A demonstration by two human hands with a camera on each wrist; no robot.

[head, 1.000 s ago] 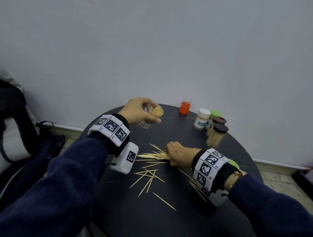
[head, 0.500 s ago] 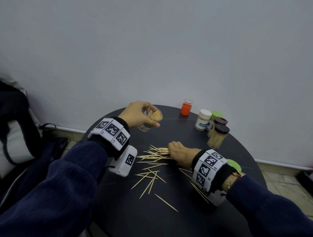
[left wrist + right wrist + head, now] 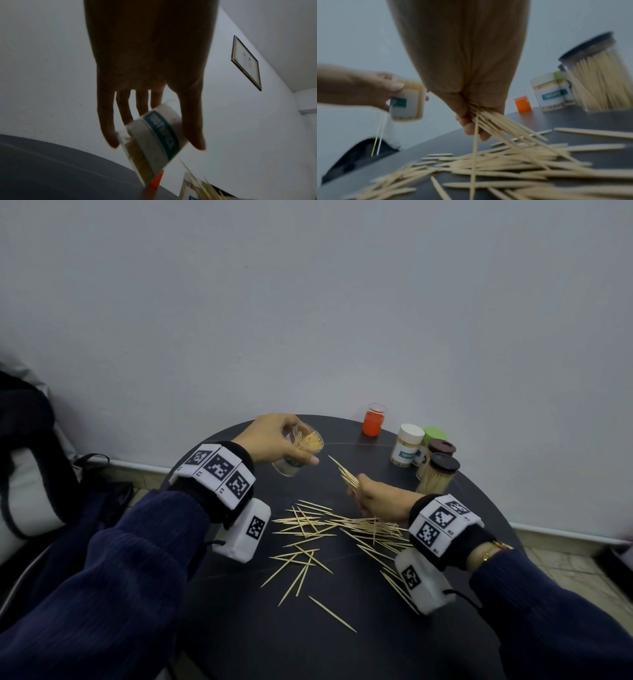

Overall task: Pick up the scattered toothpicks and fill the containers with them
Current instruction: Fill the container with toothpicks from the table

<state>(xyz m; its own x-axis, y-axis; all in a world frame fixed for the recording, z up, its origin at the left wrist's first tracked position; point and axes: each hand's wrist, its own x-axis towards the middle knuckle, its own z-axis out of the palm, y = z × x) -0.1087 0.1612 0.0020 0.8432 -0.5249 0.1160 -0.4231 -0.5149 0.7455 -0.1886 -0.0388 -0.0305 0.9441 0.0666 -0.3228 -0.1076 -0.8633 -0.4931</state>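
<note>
My left hand (image 3: 274, 441) holds an open clear toothpick container (image 3: 301, 451) tilted above the back left of the round dark table (image 3: 239, 628); it is partly filled with toothpicks. The left wrist view shows the container (image 3: 154, 136) between thumb and fingers. My right hand (image 3: 376, 496) grips a bundle of toothpicks (image 3: 346, 472) lifted off the table, their tips pointing toward the container. In the right wrist view the bundle (image 3: 498, 121) fans out from the fist. Several loose toothpicks (image 3: 329, 529) lie scattered in the middle of the table.
At the back right stand a small orange cup (image 3: 374, 421), a white-lidded toothpick jar (image 3: 407, 445), a green-lidded one (image 3: 434, 434) and two brown-lidded jars (image 3: 440, 470) full of toothpicks. A dark bag (image 3: 30, 460) sits left of the table. The wall is close behind.
My right hand closed on a bundle of toothpicks and lifted it off the table toward the container. The left hand kept holding the container, shifting slightly.
</note>
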